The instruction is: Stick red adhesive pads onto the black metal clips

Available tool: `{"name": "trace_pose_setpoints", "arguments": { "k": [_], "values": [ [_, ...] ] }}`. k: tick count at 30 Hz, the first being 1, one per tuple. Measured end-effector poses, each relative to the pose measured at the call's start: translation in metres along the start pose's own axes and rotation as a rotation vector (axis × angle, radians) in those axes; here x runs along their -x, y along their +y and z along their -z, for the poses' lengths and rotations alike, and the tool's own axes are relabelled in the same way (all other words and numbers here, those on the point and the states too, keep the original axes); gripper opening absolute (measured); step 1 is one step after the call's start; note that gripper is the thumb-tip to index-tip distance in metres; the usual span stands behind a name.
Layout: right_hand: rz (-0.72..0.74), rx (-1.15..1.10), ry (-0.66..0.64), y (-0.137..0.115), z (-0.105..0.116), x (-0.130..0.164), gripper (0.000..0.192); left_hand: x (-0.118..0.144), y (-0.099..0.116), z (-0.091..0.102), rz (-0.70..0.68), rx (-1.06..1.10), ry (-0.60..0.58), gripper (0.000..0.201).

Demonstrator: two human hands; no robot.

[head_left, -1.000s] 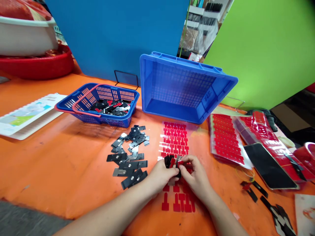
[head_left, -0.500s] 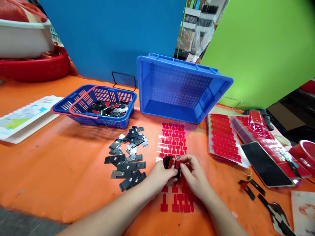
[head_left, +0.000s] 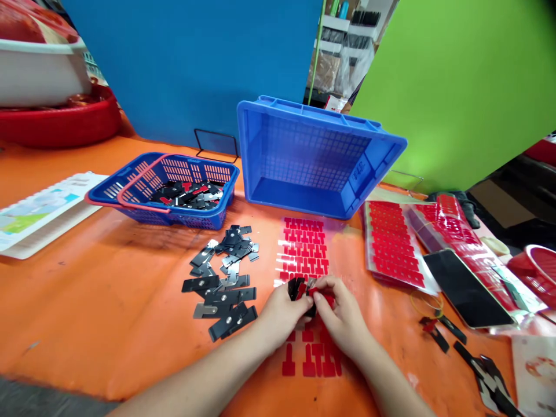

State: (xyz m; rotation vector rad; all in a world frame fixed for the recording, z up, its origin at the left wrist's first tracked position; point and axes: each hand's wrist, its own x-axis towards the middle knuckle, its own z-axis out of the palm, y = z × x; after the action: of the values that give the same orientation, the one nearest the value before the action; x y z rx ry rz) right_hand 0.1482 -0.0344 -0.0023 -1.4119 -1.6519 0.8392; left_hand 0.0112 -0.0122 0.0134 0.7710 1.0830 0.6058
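Observation:
My left hand [head_left: 278, 313] is closed round several flat black metal plates [head_left: 295, 286], some with red on them. Against them, my right hand [head_left: 343, 313] pinches a red T-shaped sticker [head_left: 313, 293] between thumb and fingers; its lower part is hidden by the fingertips. Both hands meet above a clear sheet [head_left: 336, 225] that carries rows of red T-shaped stickers [head_left: 309, 368]. Left of my hands lies a loose pile of black and silver metal plates [head_left: 230, 296].
A blue basket [head_left: 174, 215] with a pink handle holds more plates. Behind my hands a blue crate [head_left: 295, 197] lies on its side. At right are stacked sticker sheets [head_left: 393, 243], a phone [head_left: 467, 289], loose plates [head_left: 490, 379] and a red basket [head_left: 536, 272].
My right thumb and fingers have closed in over the red sticker at the plates. The view has shifted slightly; the pile and baskets stay in place.

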Motion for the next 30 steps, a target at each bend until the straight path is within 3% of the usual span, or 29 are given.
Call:
{"name": "trace_pose_setpoints", "arguments": {
  "k": [4,8,17,30],
  "values": [
    [0.075,0.134,0.044,-0.005,-0.002,0.001,0.005,-0.001,-0.001,0.000,-0.057,0.063,-0.036,0.016],
    [0.045,0.101,0.149,-0.004,-0.001,-0.003,0.004,-0.001,0.000,0.001,-0.046,0.013,0.001,0.022],
    [-0.184,-0.038,0.110,-0.009,0.003,-0.010,0.011,-0.002,-0.003,0.002,-0.065,-0.013,-0.031,0.020],
    [-0.209,-0.021,0.129,-0.010,0.003,-0.010,0.011,-0.001,0.000,0.000,-0.053,-0.016,-0.014,0.017]
  ]
}}
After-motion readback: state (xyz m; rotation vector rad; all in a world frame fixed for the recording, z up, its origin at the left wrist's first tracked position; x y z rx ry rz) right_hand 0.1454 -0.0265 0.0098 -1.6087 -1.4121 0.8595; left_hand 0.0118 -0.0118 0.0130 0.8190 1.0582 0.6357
